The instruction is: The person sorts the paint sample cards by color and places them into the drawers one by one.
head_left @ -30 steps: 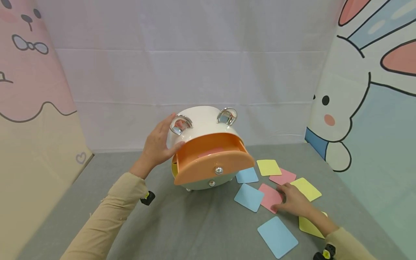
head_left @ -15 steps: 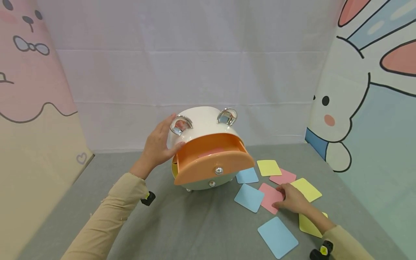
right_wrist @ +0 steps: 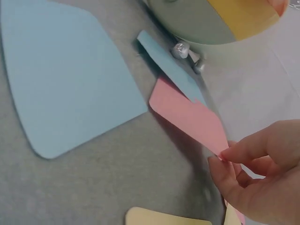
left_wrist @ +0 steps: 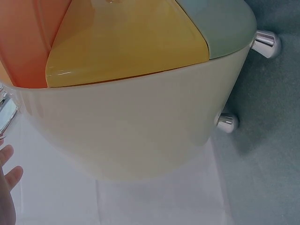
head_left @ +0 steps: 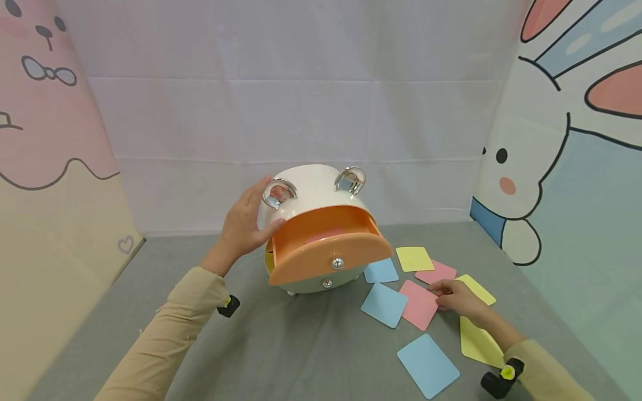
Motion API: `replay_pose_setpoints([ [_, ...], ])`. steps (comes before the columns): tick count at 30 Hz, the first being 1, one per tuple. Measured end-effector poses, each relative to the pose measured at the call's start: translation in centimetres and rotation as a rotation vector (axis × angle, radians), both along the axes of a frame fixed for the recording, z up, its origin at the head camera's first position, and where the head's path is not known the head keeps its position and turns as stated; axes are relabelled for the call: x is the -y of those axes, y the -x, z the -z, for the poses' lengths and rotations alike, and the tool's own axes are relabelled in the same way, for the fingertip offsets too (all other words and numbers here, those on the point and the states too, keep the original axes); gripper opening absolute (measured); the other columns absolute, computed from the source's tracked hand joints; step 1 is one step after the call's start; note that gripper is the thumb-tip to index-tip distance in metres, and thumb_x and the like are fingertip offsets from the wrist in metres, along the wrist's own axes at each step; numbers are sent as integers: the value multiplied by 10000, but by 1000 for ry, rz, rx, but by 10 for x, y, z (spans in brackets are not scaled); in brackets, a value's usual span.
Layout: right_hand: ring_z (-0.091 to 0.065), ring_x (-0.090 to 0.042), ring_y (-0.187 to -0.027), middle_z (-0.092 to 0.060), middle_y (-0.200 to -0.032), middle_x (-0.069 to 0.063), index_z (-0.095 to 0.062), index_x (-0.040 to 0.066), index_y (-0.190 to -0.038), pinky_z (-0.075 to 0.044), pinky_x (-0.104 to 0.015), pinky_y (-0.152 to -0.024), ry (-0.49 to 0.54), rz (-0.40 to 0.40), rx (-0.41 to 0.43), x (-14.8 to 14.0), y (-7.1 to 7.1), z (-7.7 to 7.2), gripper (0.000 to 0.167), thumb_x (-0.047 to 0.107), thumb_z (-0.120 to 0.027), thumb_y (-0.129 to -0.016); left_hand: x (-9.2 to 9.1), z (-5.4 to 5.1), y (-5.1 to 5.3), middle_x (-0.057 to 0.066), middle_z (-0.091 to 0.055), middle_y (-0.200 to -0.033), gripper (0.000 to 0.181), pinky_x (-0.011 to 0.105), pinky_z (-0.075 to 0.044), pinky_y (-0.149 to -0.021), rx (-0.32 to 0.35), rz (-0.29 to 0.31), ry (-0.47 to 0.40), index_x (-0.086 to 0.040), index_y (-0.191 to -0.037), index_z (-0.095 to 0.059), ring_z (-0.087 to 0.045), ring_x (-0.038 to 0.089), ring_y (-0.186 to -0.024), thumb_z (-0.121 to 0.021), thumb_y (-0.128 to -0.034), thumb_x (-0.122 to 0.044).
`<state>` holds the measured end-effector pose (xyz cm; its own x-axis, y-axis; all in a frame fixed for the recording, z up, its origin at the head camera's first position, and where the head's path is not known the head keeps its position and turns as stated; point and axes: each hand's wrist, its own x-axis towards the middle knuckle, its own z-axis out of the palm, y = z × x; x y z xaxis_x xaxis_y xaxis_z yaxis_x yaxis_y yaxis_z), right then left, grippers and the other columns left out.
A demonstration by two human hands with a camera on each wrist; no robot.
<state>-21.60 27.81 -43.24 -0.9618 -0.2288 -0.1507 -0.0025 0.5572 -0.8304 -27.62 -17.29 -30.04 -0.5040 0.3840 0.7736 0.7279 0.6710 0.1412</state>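
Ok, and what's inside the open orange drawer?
Inside the orange drawer there's a flat pink piece, likely a card. The front panel hides its near edge and the drawer's nearer floor, so anything there can't be seen.

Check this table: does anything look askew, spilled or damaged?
Nothing looks spilled or damaged. The cards beside the drawer box are scattered at mixed angles, which looks untidy, and its orange drawer stands open.
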Motion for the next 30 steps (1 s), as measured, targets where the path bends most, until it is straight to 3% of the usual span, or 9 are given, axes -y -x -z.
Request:
replay_pose_setpoints([
  [7,-510,-202,-816,-522,-960,-146,-493,-152,-1161,-507,-287,-709,20,8,74,-9,1,-8,330,-19,-453,-862,0,1,0,164,-417,-1357,830,509,-404,-910,7,-4,-3,-29,-1399,-295,-437,325,-1185,-397,-837,-630],
  [14,-505,-211,-839,-496,-1017,-172,-487,-147,-1169,-509,-321,-751,8,13,81,-23,1,-22,344,-35,-416,-852,0,1,-1,160,-416,-1361,779,510,-405,-905,14,4,2,-22,-1405,-282,-432,322,-1190,-513,-827,-491],
  [20,-518,-203,-860,-513,-1023,-194,-438,-191,-1170,-506,-382,-801,13,-56,19,-30,4,-50,349,-46,-382,-857,1,1,-1,161,-414,-1364,777,513,-402,-909,7,-2,-7,-20,-1401,-290,-431,327,-1192,-501,-830,-503],
  [26,-557,-109,-810,-542,-983,-180,-418,-203,-1191,-510,-294,-778,15,-75,-53,-30,10,-82,348,-44,-381,-883,1,0,0,161,-412,-1366,813,513,-401,-910,7,0,-6,-23,-1404,-286,-425,322,-1199,-428,-842,-593],
  [30,-567,-69,-822,-533,-1047,-211,-424,-175,-1221,-504,-239,-769,-17,-53,-100,-24,13,-110,357,-17,-396,-902,0,1,1,160,-406,-1371,831,512,-396,-920,4,6,-11,-23,-1403,-291,-418,319,-1210,-418,-837,-618],
])
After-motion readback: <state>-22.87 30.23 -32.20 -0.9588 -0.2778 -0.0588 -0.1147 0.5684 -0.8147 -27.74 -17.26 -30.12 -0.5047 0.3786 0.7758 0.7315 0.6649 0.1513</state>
